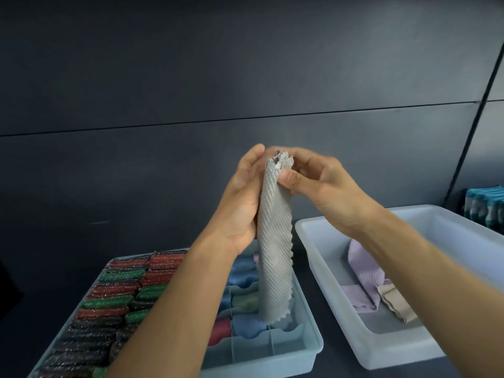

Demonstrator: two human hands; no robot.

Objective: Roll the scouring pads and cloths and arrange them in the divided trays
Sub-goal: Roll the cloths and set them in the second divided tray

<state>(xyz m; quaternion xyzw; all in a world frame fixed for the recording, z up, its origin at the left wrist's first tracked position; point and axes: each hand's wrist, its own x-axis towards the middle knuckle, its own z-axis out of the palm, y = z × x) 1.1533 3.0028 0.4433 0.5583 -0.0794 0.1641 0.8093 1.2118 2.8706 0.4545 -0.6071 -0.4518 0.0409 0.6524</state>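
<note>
Head view. Behind the grip: a dark grey panelled wall [245, 64]. Beneath it: a dark countertop [304, 271].

Below and right of the grip stands a white plastic tub [309, 230]. A loose lilac cloth [362, 263] and a beige cloth [392, 298] lie unrolled in it. Below and left are tight rows of red, green and black glittery rolled scouring pads [109, 304]. Directly under the grip is a pale blue divided tray [313, 342]. Its cells hold blue, red and green rolled cloths [246, 326], and the front right cells look unfilled to me.

Task item: a grey ribbed cloth with a zigzag edge [275, 255]. It is in the air, hanging from the grip as a loose lengthwise twist, with its lower end over the divided tray. I cannot tell whether it touches anything there.

Grip: the right hand [316, 184] pinches the cloth's top end between thumb and fingers. The left hand [240, 203] lies flat along the cloth's side, fingers straight, pressing rather than clasping as far as I can see.

Risks, my judgement:
- The twist is slack and secured only at the top, so if the pinch eases it will likely spring open.
- Rolling in mid-air, with no surface under it, may give an uneven roll too fat for a cell.
- On lowering, the zigzag end could catch a divider or nudge neighbouring rolls loose.
</note>
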